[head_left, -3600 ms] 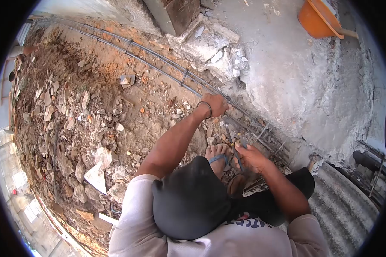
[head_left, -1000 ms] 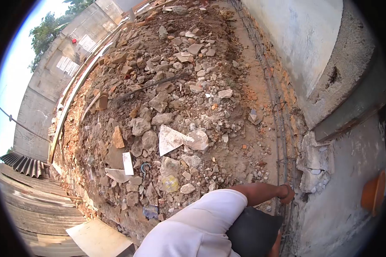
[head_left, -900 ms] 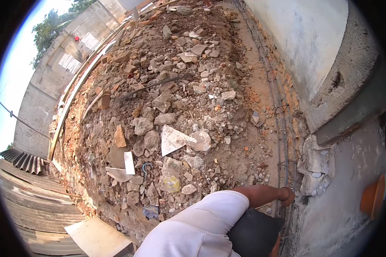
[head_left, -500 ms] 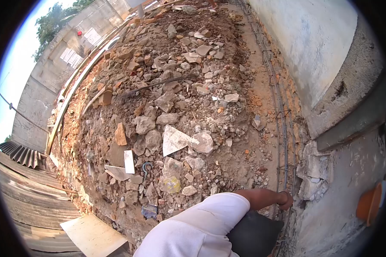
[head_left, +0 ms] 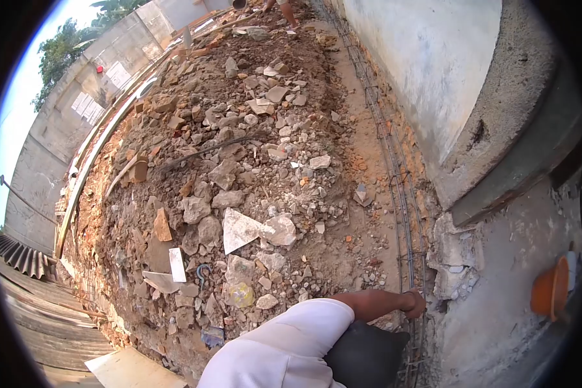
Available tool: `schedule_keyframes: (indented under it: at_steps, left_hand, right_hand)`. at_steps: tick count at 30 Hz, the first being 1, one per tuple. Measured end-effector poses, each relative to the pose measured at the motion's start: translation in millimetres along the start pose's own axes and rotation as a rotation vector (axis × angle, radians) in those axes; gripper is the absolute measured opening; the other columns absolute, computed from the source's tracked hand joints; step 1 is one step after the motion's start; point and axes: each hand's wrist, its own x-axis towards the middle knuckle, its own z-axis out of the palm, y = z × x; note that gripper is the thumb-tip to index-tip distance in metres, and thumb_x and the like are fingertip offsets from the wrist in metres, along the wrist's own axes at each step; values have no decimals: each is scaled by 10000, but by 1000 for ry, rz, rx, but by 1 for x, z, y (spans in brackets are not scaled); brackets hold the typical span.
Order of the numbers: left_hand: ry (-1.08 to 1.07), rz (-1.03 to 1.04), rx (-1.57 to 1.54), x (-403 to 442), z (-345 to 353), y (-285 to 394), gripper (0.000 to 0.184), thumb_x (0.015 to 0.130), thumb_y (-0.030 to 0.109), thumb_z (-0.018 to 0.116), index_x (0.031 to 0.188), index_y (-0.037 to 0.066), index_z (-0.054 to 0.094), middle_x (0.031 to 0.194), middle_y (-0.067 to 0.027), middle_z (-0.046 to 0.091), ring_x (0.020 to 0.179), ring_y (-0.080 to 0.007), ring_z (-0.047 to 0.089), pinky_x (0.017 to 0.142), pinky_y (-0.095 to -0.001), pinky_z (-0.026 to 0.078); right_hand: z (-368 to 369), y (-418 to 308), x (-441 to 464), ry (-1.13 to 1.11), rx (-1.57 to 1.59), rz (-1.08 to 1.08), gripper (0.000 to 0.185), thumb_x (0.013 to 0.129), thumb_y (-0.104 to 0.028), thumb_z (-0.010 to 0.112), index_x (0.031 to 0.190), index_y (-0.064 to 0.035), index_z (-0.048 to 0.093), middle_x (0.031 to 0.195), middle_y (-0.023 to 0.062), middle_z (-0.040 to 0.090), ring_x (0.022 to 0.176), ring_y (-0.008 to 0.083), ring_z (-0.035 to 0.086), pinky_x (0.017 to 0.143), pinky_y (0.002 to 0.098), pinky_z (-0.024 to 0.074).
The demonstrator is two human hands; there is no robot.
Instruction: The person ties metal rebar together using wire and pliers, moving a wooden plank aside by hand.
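My left hand (head_left: 415, 304) is closed on a long steel rebar cage (head_left: 404, 200), near the lower right. The cage has thin parallel bars tied with small stirrups, and it lies in a narrow dirt strip along the wall. My left arm reaches across in a white sleeve (head_left: 323, 317), above my dark-clothed knee (head_left: 368, 355). The fingertips are too small to make out clearly. My right hand does not show.
Broken concrete and soil form a rubble heap (head_left: 226, 174) to the left. On the right stand a plastered wall (head_left: 427, 64) and an orange container (head_left: 549, 288). Corrugated sheets (head_left: 39, 310) lie lower left. Another person's legs (head_left: 287, 11) show at the far end.
The view has turned slightly, so the scene sits further left. More of the far person has come into sight. My left hand stays at the rebar cage.
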Motion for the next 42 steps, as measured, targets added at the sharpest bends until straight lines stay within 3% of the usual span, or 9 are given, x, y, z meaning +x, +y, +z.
schedule_keyframes:
  at_steps: [4, 9, 13, 15, 21, 34, 36, 40, 42]
  left_hand:
    - [-14, 30, 9, -16, -11, 4, 129, 670, 326, 775, 768, 243, 764, 830, 17, 735, 819, -193, 702, 678, -463, 502]
    - [9, 47, 67, 22, 24, -9, 136, 682, 320, 771, 758, 208, 761, 812, -7, 732, 776, -203, 695, 562, -530, 487]
    - [30, 172, -162, 16, 18, -16, 172, 718, 334, 753, 782, 175, 764, 840, -35, 734, 791, -230, 695, 586, -554, 485]
    - [-68, 144, 181, -8, -10, 2, 215, 752, 345, 722, 791, 138, 765, 852, -70, 735, 811, -268, 695, 664, -527, 495]
    - [-63, 56, -42, -22, -25, 3, 285, 775, 377, 657, 818, 119, 771, 836, -109, 730, 835, -304, 694, 759, -484, 490]
    - [-115, 132, 98, -43, -48, 10, 231, 814, 250, 621, 917, 96, 760, 933, -90, 735, 859, -314, 706, 678, -514, 524]
    - [-99, 129, 113, -41, -48, 10, 219, 809, 247, 629, 908, 104, 762, 930, -83, 737, 863, -301, 709, 660, -508, 529]
    - [-75, 47, 38, -37, -39, 11, 226, 811, 249, 616, 902, 103, 762, 940, -94, 738, 863, -295, 710, 674, -503, 529]
    - [-119, 197, 194, -32, -38, 3, 243, 818, 276, 600, 873, 102, 761, 920, -117, 732, 869, -305, 708, 696, -485, 526]
  right_hand:
    - [-4, 0, -1, 17, 15, -11, 611, 990, -474, 456, 1280, 63, 495, 1194, 219, 579, 1067, 391, 563, 948, 472, 429]
    - [-18, -2, -1, 50, 39, -47, 607, 992, -477, 454, 1250, 70, 511, 1159, 221, 592, 1038, 392, 574, 925, 477, 438]
    - [-32, -4, -2, 87, 69, -81, 606, 994, -478, 452, 1226, 76, 524, 1130, 222, 603, 1015, 392, 582, 908, 481, 445]
    - [-38, -4, -3, 103, 83, -92, 606, 994, -479, 451, 1214, 79, 531, 1116, 223, 608, 1004, 392, 587, 899, 482, 448]
    - [-39, 1, -3, 124, 130, -104, 607, 997, -482, 448, 1178, 89, 550, 1073, 225, 624, 969, 393, 600, 872, 488, 459]
    - [48, 27, -20, 73, 181, -53, 623, 1002, -488, 441, 1101, 109, 593, 981, 229, 659, 895, 394, 628, 815, 501, 482]
    - [45, 31, -12, -46, 274, 35, 619, 994, -491, 464, 1104, 102, 601, 973, 232, 667, 883, 396, 636, 803, 509, 491]
    - [44, 21, -18, -176, 521, 111, 651, 998, -533, 386, 1217, 58, 550, 1144, 217, 594, 1043, 371, 560, 911, 484, 428]
    - [46, 13, -25, -236, 676, 146, 674, 1000, -554, 347, 1274, 36, 524, 1230, 209, 558, 1123, 359, 521, 965, 472, 396]
